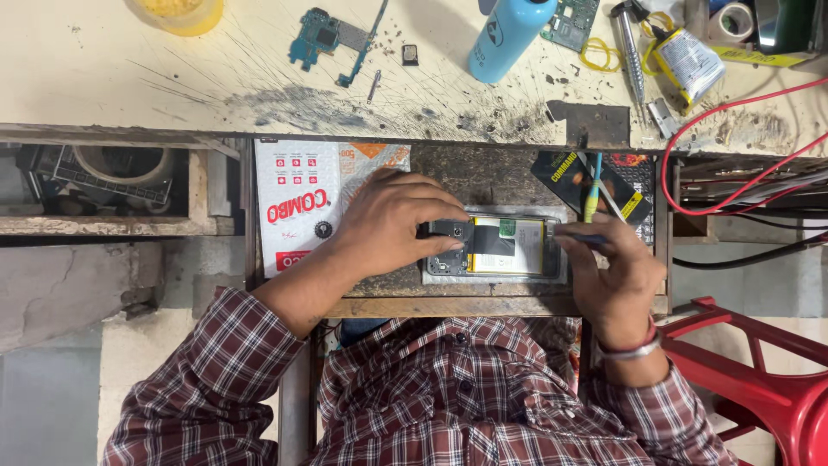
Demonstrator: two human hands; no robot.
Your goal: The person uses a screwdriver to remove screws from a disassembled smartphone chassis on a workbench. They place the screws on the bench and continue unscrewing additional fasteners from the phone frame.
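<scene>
Nearest the wearer, plaid sleeves lead to both hands over a pulled-out wooden drawer board (405, 306); an opened phone (500, 247), back cover off and yellow-edged battery exposed, lies flat at its centre. Left hand (392, 220): palm down, fingers curled, fingertips pressing the phone's dark upper end. Right hand (617, 276): fingers pinched around a thin blue-handled tool (580, 236) whose tip meets the phone's right edge; a metal bracelet sits on that wrist. Left of the phone lies a flat white packet (297, 203) with red lettering and an orange corner; right of it, a black packet (625, 177) with yellow print. Farther off, on the scratched tabletop (172, 78): a blue circuit board (323, 39); a light-blue bottle (504, 34); a squeezed tube (686, 60); a tape roll (733, 19).
</scene>
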